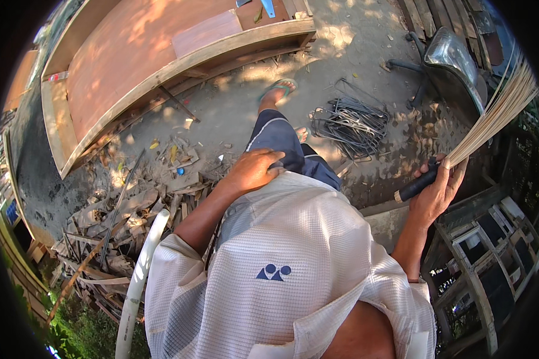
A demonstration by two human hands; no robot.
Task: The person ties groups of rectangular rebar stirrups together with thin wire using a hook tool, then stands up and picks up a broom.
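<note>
At the right, my right hand (438, 190) is closed around the dark wrapped handle of a stick broom (491, 113). Its pale, thin bristles fan up and away toward the upper right, beside a dark chair (452, 66). My left hand (256, 171) lies over my upper thigh at the hem of my white shirt (281, 239). Its fingers are stretched out, and no object shows in it. Below it are my dark trousers (276, 140), with one sandalled foot (277, 90) ahead on the ground.
A large wooden frame with a reddish panel (132, 66) stands at the upper left. Bent metal rods (353, 125) lie heaped on the ground right of my feet. Scrap wood (120, 227) is piled at the left, near a pale pole (139, 287). A wooden lattice frame (485, 263) stands at the lower right.
</note>
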